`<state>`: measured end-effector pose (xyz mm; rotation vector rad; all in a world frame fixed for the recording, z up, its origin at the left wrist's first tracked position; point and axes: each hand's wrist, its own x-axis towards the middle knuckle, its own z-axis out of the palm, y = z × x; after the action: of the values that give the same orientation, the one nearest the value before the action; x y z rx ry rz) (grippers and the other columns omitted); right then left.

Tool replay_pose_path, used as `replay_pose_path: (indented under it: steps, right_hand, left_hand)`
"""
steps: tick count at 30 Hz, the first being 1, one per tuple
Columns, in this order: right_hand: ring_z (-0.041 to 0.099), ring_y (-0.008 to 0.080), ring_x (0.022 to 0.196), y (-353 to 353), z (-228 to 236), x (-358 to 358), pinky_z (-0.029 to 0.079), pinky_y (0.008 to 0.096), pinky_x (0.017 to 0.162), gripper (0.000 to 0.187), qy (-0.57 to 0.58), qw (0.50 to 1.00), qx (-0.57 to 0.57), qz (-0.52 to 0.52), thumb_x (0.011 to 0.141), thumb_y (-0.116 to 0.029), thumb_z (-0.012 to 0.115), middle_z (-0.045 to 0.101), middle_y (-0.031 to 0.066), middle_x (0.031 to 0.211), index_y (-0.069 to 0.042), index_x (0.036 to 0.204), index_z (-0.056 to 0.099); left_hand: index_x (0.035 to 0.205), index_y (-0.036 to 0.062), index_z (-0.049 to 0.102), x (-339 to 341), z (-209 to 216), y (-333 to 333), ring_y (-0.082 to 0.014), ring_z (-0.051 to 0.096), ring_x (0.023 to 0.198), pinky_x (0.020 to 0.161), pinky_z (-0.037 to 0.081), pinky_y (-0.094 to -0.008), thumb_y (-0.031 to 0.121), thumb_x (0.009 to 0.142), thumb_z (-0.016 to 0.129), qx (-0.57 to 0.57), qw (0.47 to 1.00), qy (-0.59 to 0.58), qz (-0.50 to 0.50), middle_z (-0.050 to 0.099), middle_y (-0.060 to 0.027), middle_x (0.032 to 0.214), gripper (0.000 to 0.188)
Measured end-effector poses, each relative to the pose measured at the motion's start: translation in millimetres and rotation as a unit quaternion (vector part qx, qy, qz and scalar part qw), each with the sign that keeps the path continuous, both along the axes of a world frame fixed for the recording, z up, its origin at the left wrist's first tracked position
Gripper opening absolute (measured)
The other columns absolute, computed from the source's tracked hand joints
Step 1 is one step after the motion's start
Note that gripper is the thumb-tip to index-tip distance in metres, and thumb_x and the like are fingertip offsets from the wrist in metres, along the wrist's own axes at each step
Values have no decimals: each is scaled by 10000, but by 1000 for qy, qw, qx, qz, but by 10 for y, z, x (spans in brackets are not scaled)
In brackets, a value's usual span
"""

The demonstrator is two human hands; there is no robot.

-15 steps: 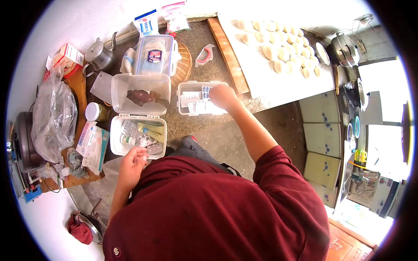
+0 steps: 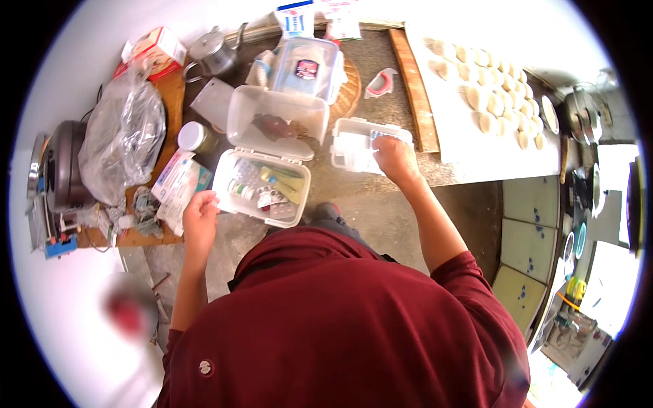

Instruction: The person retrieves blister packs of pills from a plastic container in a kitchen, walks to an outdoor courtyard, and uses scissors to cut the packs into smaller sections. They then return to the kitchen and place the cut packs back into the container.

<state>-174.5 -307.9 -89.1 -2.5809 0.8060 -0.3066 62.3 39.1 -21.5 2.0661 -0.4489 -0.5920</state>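
The right hand [image 2: 394, 158] lies with fingers curled on the small clear plastic box [image 2: 354, 149] on the counter; the left hand [image 2: 199, 216], loosely closed and holding nothing visible, touches the open hinged box of medicines [image 2: 262, 187].

The right hand [image 2: 396, 158] rests on the contents of a small clear plastic tray [image 2: 354, 148] beside a long wooden board [image 2: 415, 88]. The left hand [image 2: 199, 216] touches the left end of an open, translucent hinged plastic box [image 2: 262, 187] holding small packets. Both containers sit on a grey stone floor [image 2: 354, 197].
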Motion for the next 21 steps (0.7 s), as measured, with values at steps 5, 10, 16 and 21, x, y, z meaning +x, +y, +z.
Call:
replay_pose_path:
  steps: [5,10,16,21]
  right_hand:
    - [618,307,732,845,444,664,495,390,649,73,-162,966,149,137,753,-113,577,621,123,759,-62,771,625]
    - [627,285,816,1482,80,1304,509,367,716,169,-71,943,43,322,758,-90,556,621,123,954,-79,916,615]
    - [620,276,881,1780,-409,1959,516,366,752,328,1,932,-69,356,757,-83,559,494,139,1132,-42,1079,510]
    - [623,269,865,1821,-272,2030,520,365,704,219,56,940,-71,329,760,-92,566,529,145,1051,-33,970,549]
  left_hand:
    - [1101,12,534,53,-493,302,-160,548,751,708,460,-285,29,783,592,59,991,-121,-7,575,-106,1009,323]
    - [1166,7,495,-103,-471,223,-177,571,810,752,463,-312,65,784,587,59,996,-60,-2,539,-123,1111,397]
    - [1168,2,492,-146,-495,193,-193,576,827,760,469,-315,69,778,578,35,998,-41,-29,531,-131,1110,404]
    - [1162,-7,494,-175,-538,230,-188,572,812,748,474,-313,50,769,583,17,998,-51,-36,522,-136,1106,408]
